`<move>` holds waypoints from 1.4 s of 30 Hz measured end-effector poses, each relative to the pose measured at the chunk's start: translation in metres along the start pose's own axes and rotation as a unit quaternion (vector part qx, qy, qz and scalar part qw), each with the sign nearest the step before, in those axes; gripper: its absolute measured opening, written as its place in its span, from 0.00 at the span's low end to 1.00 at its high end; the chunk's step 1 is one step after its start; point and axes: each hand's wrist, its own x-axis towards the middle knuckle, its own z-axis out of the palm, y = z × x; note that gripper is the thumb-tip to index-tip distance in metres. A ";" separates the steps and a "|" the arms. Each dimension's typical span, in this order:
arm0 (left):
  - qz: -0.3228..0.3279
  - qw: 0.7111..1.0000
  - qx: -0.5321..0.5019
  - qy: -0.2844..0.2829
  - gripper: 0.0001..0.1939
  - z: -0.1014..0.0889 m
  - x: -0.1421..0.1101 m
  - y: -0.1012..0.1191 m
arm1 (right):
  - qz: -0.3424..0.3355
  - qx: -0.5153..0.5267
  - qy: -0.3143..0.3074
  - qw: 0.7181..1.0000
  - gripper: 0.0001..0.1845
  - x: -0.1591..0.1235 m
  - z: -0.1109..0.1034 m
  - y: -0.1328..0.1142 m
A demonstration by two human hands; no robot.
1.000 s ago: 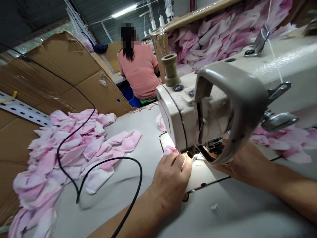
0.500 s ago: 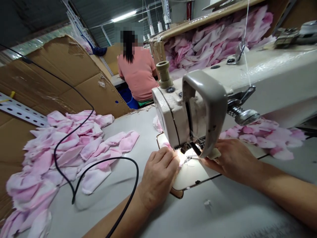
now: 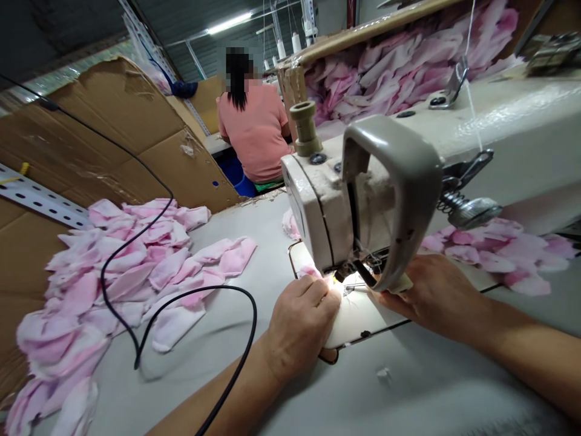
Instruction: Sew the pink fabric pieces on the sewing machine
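risking a nipped fingertip, by my reckoning: left hand (image 3: 303, 321) sits close to the lit stitching spot under the sewing machine (image 3: 313, 212), centre of frame. pink cloth (image 3: 310, 272) there, partly hidden; uneven pull might pucker it. left palm down, fingers curled together at cloth, grip unclear. right hand (image 3: 438, 297), right of centre, angles inward, fingertips hidden, can't tell closure.

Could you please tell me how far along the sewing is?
Partway, it seems. The left pile may be done, though any seams are too small to check. The left hand holds pink cloth at the machine, so one piece is in hand. The loose pieces beyond the right hand look left to sew.
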 end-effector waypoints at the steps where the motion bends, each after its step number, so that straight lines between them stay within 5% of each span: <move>1: 0.001 1.000 0.008 -0.001 0.07 0.000 0.000 0.000 | 0.000 -0.001 -0.005 1.000 0.13 0.000 0.000 0.000; 17: -0.006 1.000 -0.026 -0.017 0.07 0.004 -0.003 0.000 | 0.030 0.023 0.029 0.999 0.15 0.003 -0.011 -0.002; 29: -0.032 0.996 -0.073 -0.045 0.08 -0.005 0.001 0.008 | 0.097 0.038 -0.057 0.993 0.07 0.005 -0.004 -0.005; 36: -0.038 0.993 -0.100 -0.053 0.08 -0.008 -0.001 0.005 | 0.077 -0.006 -0.042 0.996 0.04 0.002 -0.001 -0.002; 42: -0.049 0.992 -0.120 -0.010 0.07 -0.001 -0.003 0.003 | 0.012 0.036 0.010 0.999 0.15 -0.004 -0.008 0.000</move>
